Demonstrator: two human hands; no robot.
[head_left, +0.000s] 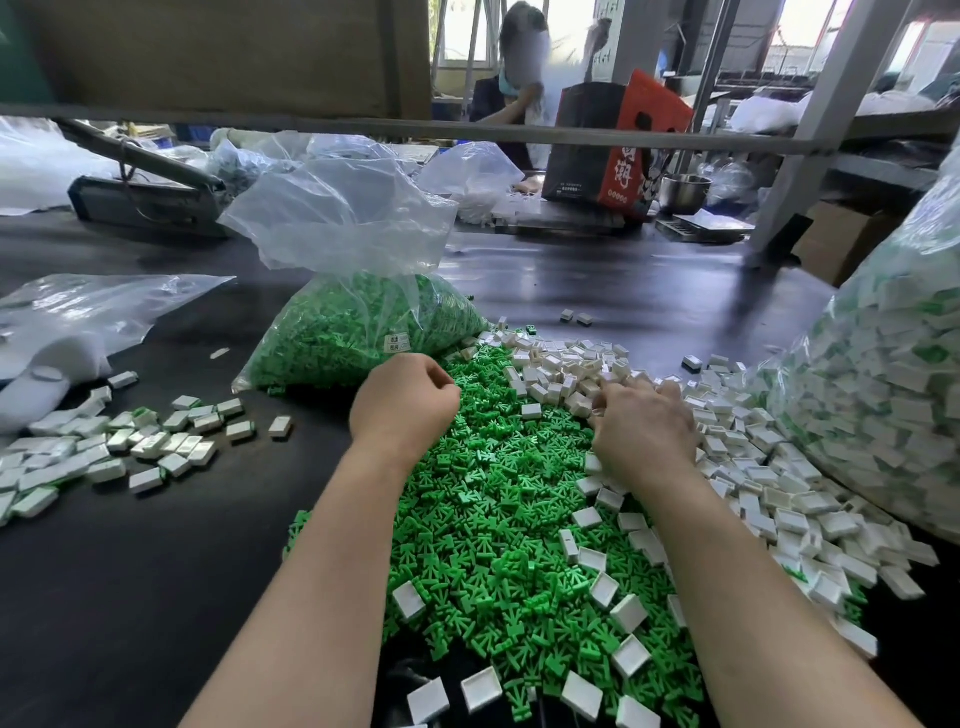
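A heap of small green plastic clips (498, 525) covers the dark table in front of me, mixed with white rectangular caps (779, 493) that spread to the right. My left hand (402, 400) hovers over the far edge of the green heap with its fingers curled under; whatever it may hold is hidden. My right hand (644, 421) lies palm down where the green and white parts meet, and its fingertips reach among the white caps. Whether they pinch one cannot be seen.
An open clear bag of green clips (358, 332) stands behind my left hand. A big bag of white parts (883, 384) fills the right side. Assembled white pieces (130, 447) lie at the left. Across the table sits another person (511, 93) beside a red-and-black box (613, 145).
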